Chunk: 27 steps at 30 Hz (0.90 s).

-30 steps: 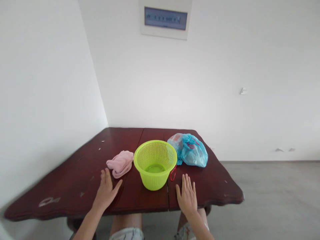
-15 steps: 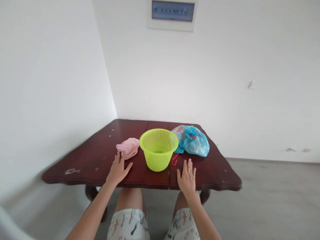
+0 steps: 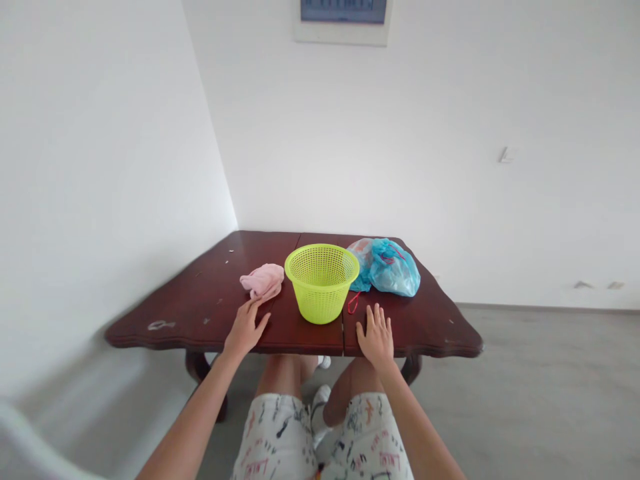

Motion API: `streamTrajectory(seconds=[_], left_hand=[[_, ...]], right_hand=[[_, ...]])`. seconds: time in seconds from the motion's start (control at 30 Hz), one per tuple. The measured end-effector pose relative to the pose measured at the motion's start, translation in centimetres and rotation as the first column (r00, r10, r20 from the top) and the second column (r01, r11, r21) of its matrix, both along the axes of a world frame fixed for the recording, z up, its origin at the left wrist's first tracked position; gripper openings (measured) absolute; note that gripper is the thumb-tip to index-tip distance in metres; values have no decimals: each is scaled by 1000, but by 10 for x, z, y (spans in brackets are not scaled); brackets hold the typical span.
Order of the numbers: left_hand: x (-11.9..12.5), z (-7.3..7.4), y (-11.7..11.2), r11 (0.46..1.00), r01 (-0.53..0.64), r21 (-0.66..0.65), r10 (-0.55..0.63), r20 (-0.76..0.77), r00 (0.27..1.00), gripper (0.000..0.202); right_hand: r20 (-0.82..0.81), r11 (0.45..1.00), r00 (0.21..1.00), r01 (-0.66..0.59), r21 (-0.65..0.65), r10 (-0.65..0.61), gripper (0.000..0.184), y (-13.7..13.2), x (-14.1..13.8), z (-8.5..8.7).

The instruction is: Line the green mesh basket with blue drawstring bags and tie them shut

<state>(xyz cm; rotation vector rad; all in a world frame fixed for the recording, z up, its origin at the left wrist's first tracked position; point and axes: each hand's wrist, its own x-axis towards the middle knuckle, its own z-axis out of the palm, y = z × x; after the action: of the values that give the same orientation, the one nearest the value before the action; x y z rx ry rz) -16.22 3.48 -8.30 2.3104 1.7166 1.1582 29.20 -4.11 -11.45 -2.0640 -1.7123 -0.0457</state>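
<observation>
My left hand rests on the near part of the table with its fingers apart, the fingertips at the near edge of a crumpled pink cloth. Whether they touch the cloth I cannot tell. My right hand lies flat near the table's front edge, fingers spread and nothing held. Between the hands, a little farther back, a yellow-green perforated plastic basket stands upright. Beyond my right hand sit blue translucent plastic bags with red drawstrings; a red loop lies by the basket. What the bags contain is unclear.
The dark red wooden table has a wavy front edge and reaches back to a white wall. Another wall stands close on the left. A panel box hangs above. My knees are under the table's front edge.
The camera view has tilted and shifted slightly, so the table sits higher in it. My left fingertips are now at the cloth's near edge rather than its left end. The right hand stays flat.
</observation>
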Motion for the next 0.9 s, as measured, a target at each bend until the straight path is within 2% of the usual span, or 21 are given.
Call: streamTrajectory(seconds=[0.07,0.2,0.47,0.6,0.67,0.77,0.83,0.9], left_hand=[[-2,-1,-2,997,56,-43,-54,49,997,50],[-4,-6,0,988,80,-135,-68,92,993,43],[-5,-8,1,990,88,-108,-82,57,995,36],[-7,-12,4,990,74,-120,-69,46,997,37],[-9,-15,7,990,71,-125,-65,53,996,37],[-10,-14,11,985,73,-154,-67,48,997,38],[-9,-9,11,976,78,-205,-74,27,997,41],[-7,-3,10,957,90,-277,-92,8,996,42]], right_hand=[[5,1000,1000,2,-1,-2,76,0,0,-1],[20,1000,1000,8,5,-8,75,2,2,-3],[60,998,998,-11,63,8,72,1,3,-13],[-12,994,999,-47,102,48,62,5,14,-17],[-112,986,987,-102,129,116,57,14,25,-8],[-237,971,947,-182,153,215,58,41,42,20],[-194,981,962,-187,54,194,64,66,49,42],[-85,982,987,-148,-120,138,67,94,51,61]])
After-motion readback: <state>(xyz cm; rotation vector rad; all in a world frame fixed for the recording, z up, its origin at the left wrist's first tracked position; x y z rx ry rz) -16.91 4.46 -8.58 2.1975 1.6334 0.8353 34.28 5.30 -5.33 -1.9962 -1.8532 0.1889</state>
